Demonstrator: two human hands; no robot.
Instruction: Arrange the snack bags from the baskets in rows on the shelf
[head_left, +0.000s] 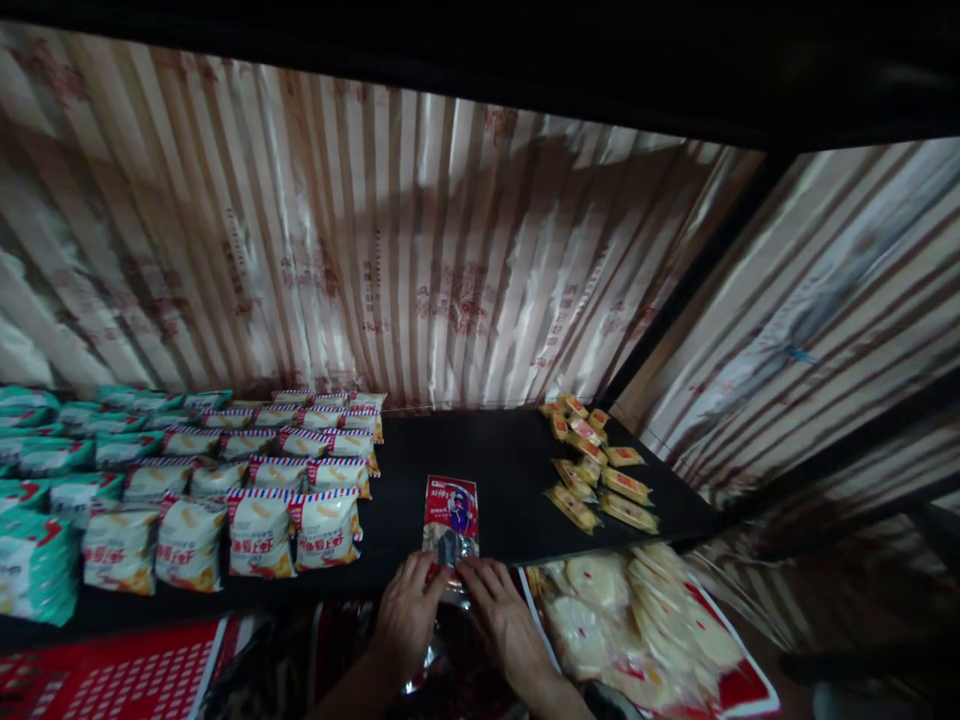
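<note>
Head view: touches red packet [451, 512] pointing lengthwise away from left hand [409, 608] and right hand [504, 612]; cannot tell whether clamped.

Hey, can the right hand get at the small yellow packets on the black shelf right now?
Probably yes: nothing visible stands between the right hand and the yellow packets, just black shelf surface. It may need to leave the red packet first.

No text is legible: red characters on white-and-orange plastic snack bags [327, 530], white lettering on the flat red plastic pouch [451, 510] and reddish print on striped wall sheeting [472, 230] are blurred.
</note>
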